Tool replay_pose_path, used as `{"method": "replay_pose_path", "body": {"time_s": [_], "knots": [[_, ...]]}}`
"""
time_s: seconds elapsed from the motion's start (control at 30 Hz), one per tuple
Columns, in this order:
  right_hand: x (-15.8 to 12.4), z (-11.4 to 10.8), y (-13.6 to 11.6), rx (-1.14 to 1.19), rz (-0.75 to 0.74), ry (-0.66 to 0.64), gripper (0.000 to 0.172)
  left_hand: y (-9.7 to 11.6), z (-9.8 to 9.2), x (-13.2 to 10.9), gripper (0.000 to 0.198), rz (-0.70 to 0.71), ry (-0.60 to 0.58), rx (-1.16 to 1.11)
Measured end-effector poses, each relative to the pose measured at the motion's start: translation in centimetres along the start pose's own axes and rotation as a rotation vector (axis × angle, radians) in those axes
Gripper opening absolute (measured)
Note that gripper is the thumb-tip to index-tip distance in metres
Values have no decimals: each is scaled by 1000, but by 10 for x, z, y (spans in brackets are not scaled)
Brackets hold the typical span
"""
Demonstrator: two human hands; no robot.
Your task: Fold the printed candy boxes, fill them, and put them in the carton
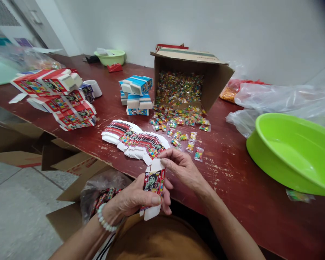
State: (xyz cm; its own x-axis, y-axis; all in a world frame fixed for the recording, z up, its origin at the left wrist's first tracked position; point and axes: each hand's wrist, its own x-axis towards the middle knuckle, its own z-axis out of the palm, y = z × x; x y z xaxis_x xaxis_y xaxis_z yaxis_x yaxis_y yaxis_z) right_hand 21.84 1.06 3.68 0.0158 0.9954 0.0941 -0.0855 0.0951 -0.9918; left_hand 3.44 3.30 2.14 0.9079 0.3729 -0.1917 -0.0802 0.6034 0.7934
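Observation:
My left hand (137,198) is closed round a small red printed carton (154,182) held upright just off the table's front edge, its white bottom flap hanging below my fingers. My right hand (182,166) pinches the carton's white top flap (157,165). Just beyond them a fanned row of flat red cartons (135,141) lies on the dark red table (233,173). Several small candy packets (191,142) are scattered to the right of that row.
A tipped cardboard box (216,77) spills candy packets. Blue cartons (137,94) are stacked left of it, red cartons (62,97) farther left. A green basin (292,151) and clear plastic bags (281,97) sit right. Below the edge, a bag-lined box (103,191) holds filled cartons.

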Motion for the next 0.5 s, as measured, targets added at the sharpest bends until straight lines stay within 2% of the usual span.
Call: {"method": "replay_pose_path", "body": {"time_s": [0.13,0.27,0.37,0.47,0.5], "knots": [[0,1,-1,6,-4,-1,15,1,3,0,46,-3,5,-17],[1,2,-3,29,-50,-1,16,5,8,0,34,-15,94,-9],[0,2,-4,72,-22,0,23,6,10,3,32,9,154,46],[-4,4,0,172,60,-93,37,4,10,10,30,35,319,36],[-6,5,3,202,91,-137,37,3,10,12,30,41,373,21]]}}
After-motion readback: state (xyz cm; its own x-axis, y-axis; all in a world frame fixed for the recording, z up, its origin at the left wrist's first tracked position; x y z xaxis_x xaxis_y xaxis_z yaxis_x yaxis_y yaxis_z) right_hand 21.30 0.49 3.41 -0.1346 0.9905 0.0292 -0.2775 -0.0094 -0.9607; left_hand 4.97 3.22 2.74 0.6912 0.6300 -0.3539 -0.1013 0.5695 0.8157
